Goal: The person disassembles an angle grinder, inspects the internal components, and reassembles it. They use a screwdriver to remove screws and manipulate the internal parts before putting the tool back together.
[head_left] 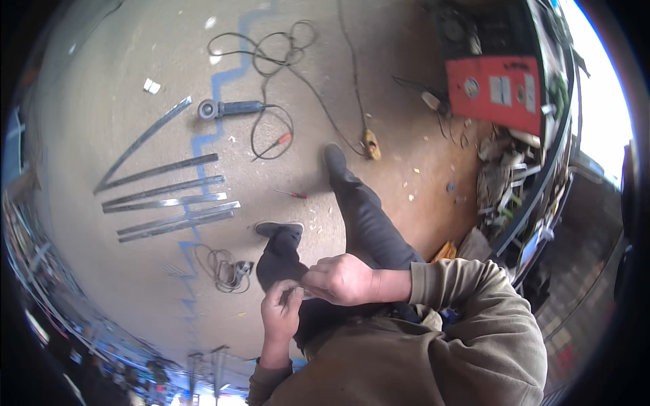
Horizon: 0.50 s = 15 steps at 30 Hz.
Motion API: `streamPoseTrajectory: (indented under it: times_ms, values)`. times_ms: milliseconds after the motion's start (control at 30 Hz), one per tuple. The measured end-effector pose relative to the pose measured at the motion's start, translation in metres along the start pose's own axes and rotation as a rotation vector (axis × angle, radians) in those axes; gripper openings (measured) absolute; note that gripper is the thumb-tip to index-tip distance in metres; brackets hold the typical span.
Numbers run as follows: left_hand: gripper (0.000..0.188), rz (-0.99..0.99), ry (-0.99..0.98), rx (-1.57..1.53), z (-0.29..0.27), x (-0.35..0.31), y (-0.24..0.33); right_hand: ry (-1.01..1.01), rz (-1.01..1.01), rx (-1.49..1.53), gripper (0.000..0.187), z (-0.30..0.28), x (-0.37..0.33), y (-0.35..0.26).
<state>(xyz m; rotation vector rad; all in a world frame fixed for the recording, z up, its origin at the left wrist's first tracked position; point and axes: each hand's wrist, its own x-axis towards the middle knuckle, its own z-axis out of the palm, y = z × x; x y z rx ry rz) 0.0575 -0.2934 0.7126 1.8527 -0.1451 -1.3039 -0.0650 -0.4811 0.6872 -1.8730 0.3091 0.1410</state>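
My left hand (280,312) and my right hand (340,279) meet in front of my body, above my dark trousers. The left thumb and fingers are pinched together, and the curled right fingers touch them. Something small and pale shows between the two hands, but its kind cannot be made out. Well beyond them, a red-handled screwdriver (291,194) lies on the floor near my shoes. Farther off, an angle grinder (233,108) rests on its side with its cord attached.
Several metal bars (166,201) lie side by side on the floor at left. A long cable (291,64) loops beyond the grinder, reaching a yellow socket block (371,145). A coiled cord (220,271) sits left of my feet. At right stand a red machine (494,95) and piled scrap (497,172).
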Motion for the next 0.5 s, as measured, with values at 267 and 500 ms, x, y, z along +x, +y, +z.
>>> streamPoseTrajectory:
  times_ms: [267,500]
  values:
    - [0.014,0.038,-0.009,0.024,0.084,-0.039,0.122,0.400,0.082,0.203,0.018,-0.108,-0.091,-0.054]
    - [0.009,0.200,-0.259,0.123,0.190,-0.011,0.241,0.665,0.177,0.293,0.016,-0.223,-0.146,-0.073]
